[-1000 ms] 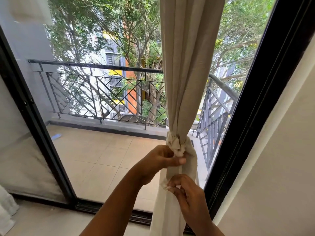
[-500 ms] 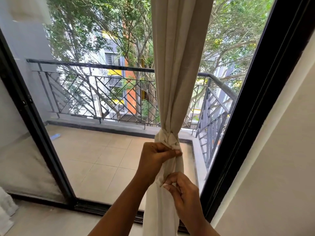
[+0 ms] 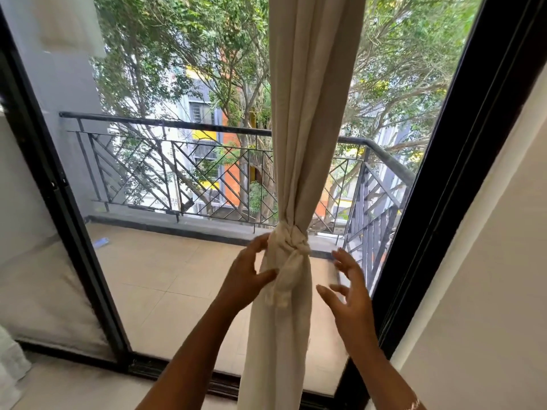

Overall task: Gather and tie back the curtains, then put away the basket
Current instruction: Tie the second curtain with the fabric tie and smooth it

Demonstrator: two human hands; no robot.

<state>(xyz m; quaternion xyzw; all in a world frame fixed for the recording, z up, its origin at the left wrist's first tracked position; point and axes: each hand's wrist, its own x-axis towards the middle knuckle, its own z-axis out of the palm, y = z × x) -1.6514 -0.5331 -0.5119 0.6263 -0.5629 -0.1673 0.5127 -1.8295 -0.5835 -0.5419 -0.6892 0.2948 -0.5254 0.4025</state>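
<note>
Head view: the beige curtain (image 3: pixel 307 113) hangs straight down, long axis vertical, before the glass door (image 3: pixel 177 276), nearer its right frame (image 3: pixel 444 173). A knot (image 3: pixel 288 244) cinches it midway (tasselled ends dangle below). The left hand (image 3: pixel 245 279), fingers spread wide, touches the knot's left side. The right hand (image 3: pixel 349 294), fingers splayed too, holds nothing just right of the curtain. A balcony railing (image 3: pixel 165 125) stands beyond the glass.

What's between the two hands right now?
Head view: the knot of the tied curtain. Left hand touches it; right hand is clear of it, both open.
</note>
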